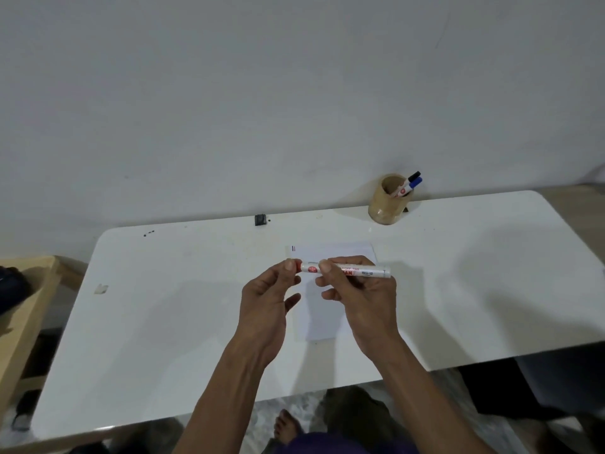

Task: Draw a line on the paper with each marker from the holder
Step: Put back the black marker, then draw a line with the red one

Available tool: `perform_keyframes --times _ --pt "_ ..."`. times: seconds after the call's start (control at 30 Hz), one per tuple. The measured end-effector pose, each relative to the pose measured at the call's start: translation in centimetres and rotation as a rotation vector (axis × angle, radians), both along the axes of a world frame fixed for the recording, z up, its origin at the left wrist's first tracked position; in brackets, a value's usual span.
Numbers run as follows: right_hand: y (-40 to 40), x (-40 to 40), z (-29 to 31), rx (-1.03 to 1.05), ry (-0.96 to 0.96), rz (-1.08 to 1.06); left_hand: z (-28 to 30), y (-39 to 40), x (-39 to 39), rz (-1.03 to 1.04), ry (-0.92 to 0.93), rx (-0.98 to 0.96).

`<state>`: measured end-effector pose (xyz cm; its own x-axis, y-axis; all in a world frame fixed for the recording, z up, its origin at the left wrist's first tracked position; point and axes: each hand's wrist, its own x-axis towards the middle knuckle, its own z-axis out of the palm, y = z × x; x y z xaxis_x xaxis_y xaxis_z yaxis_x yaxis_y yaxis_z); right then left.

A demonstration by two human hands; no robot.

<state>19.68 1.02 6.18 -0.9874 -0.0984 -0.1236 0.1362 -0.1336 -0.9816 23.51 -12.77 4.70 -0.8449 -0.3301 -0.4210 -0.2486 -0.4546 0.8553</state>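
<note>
1. I read this as the capping or uncapping step for the red marker; which of the two I cannot tell.
2. My right hand is closed round the barrel, held level above the paper on the white surface.
3. My left hand pinches the red cap end between thumb and fingertip; that grip is otherwise loose.
4. Small blue and red strokes show at the paper's far left corner.
5. The holder stands well apart at the back, with black and blue markers inside.
6. Next call, I judge: if the red line is drawn, seat the cap and return it; otherwise draw beside the existing strokes.
</note>
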Motion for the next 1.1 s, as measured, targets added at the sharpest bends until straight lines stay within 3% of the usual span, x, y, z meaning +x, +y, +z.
perform_keyframes --times 0.17,0.37,0.57,0.7,0.9,1.1 --pt "3.3 -2.5 1.0 -0.150 -0.139 0.020 1.0 0.7 -2.3 -0.030 0.046 -0.153" --pt "8.3 -6.9 1.5 0.461 0.094 0.228 2.2 2.7 -7.1 -0.109 0.118 -0.423" --pt "10.7 -11.1 0.6 0.663 0.193 0.354 3.5 7.7 -12.8 -0.226 0.157 -0.614" --pt "13.0 -15.0 0.6 0.578 0.270 0.169 2.2 9.9 -16.2 -0.103 0.099 -0.611" --pt "15.1 -22.3 0.7 0.346 0.359 -0.220 -1.6 12.6 -21.0 -0.078 0.014 -0.782" --pt "14.2 -26.9 0.0 0.337 0.421 -0.270 -4.8 14.6 -24.9 -0.159 -0.032 -0.869"
